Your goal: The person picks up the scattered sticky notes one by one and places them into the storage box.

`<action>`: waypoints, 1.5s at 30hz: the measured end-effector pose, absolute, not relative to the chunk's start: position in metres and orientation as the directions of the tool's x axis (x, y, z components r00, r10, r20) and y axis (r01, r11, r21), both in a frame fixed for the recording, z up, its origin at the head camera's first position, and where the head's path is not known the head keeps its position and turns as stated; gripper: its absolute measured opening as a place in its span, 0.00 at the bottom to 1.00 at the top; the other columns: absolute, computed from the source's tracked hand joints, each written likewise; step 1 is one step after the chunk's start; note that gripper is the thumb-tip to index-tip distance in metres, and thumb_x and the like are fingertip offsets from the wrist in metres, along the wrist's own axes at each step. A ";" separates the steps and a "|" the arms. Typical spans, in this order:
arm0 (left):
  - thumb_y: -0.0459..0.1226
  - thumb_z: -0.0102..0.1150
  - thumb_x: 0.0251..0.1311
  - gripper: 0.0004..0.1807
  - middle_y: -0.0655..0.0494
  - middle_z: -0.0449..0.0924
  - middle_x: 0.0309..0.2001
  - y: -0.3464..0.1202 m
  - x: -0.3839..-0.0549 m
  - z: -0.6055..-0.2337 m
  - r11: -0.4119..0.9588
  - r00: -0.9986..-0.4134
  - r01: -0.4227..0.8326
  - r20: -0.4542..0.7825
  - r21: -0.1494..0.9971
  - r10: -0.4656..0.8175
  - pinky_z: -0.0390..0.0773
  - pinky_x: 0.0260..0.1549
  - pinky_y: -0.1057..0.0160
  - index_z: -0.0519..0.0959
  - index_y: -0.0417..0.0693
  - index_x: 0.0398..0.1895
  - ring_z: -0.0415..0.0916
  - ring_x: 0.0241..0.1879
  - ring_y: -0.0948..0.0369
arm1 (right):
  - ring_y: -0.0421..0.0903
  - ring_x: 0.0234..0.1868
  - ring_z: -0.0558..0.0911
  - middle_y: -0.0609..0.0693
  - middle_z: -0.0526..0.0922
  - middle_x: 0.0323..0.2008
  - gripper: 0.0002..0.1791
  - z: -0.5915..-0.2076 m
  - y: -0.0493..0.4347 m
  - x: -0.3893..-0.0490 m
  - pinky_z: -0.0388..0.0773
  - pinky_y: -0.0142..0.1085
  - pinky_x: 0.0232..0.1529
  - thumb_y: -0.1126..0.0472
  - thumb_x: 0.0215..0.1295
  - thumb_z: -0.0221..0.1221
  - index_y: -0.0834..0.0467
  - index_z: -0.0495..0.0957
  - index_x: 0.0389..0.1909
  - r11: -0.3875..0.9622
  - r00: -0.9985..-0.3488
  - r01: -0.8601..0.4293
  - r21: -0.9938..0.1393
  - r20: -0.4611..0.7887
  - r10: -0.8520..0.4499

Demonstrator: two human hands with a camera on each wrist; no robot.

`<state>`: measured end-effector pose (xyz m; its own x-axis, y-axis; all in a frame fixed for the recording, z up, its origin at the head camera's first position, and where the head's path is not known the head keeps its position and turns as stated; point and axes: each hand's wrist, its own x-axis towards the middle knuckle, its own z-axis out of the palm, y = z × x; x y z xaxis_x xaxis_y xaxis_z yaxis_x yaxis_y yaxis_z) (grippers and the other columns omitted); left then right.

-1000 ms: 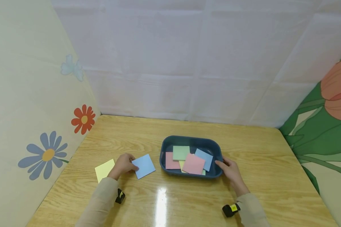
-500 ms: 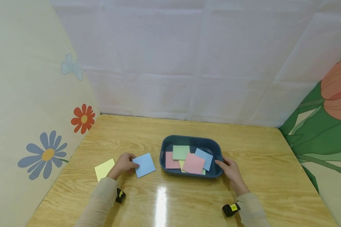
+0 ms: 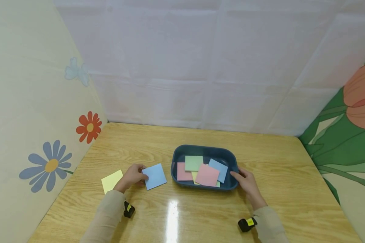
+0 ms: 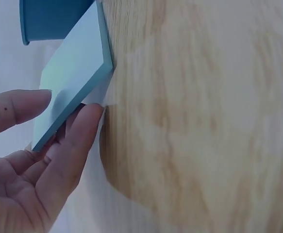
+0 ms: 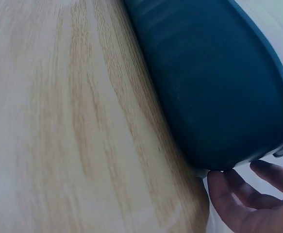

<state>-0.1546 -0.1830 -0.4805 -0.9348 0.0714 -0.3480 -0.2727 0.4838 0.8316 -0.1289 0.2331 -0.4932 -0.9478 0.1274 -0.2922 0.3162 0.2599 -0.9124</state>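
Observation:
My left hand [image 3: 133, 177] pinches a blue sticky note pad [image 3: 155, 177] at its left edge, thumb on top and fingers underneath. In the left wrist view the pad [image 4: 78, 60] is tilted, its far edge low by the table and the near edge raised on the fingers. Right of it stands a dark blue plastic bin [image 3: 182, 148]. My right hand [image 3: 247, 182] grips the bin's right end, thumb over the rim and fingers against the outer wall [image 5: 219, 97]. Inside the bin lie a green pad [image 3: 194, 163], pink pads [image 3: 207, 175], another blue pad [image 3: 220, 168] and a partly covered yellow one.
A yellow sticky note pad [image 3: 112, 180] lies on the wooden table [image 3: 194, 216], left of my left hand and partly behind the wrist. White cloth [image 3: 170, 67] hangs along the table's back edge. Flower-printed sheets [image 3: 48, 101] flank both sides.
The blue pad in my left hand has turned slightly and shifted a little away from me, then stays almost still. My right hand and the bin have not moved.

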 end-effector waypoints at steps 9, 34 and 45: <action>0.22 0.57 0.48 0.16 0.43 0.71 0.29 -0.182 -0.156 -0.482 0.444 -0.926 -0.291 -0.366 0.847 0.090 0.81 0.20 0.59 0.71 0.28 0.43 0.76 0.20 0.57 | 0.56 0.59 0.65 0.65 0.64 0.61 0.29 -0.496 0.234 -0.130 0.63 0.48 0.60 0.56 0.65 0.53 0.66 0.61 0.63 0.262 -0.948 0.317 -0.912 -0.295 0.122; 0.20 0.55 0.50 0.15 0.46 0.70 0.28 -0.186 -0.160 -0.481 0.301 -0.936 -0.244 -0.305 0.922 0.176 0.81 0.23 0.58 0.69 0.26 0.43 0.77 0.25 0.56 | 0.55 0.58 0.66 0.65 0.65 0.60 0.29 -0.496 0.235 -0.131 0.64 0.47 0.58 0.57 0.64 0.53 0.67 0.62 0.63 0.260 -0.951 0.305 -0.916 -0.280 0.128; 0.20 0.54 0.51 0.15 0.47 0.69 0.27 -0.185 -0.163 -0.472 0.264 -0.948 -0.244 -0.287 0.933 0.136 0.81 0.21 0.60 0.68 0.25 0.44 0.75 0.24 0.57 | 0.56 0.59 0.65 0.65 0.64 0.60 0.29 -0.495 0.234 -0.129 0.63 0.49 0.60 0.56 0.65 0.53 0.66 0.61 0.63 0.263 -0.946 0.323 -0.909 -0.300 0.123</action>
<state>-0.1628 -0.1847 -0.4723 -0.9482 0.1365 -0.2869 -0.2442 0.2644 0.9330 -0.1293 0.2343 -0.4950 -0.9459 0.1234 -0.3002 0.3229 0.2625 -0.9093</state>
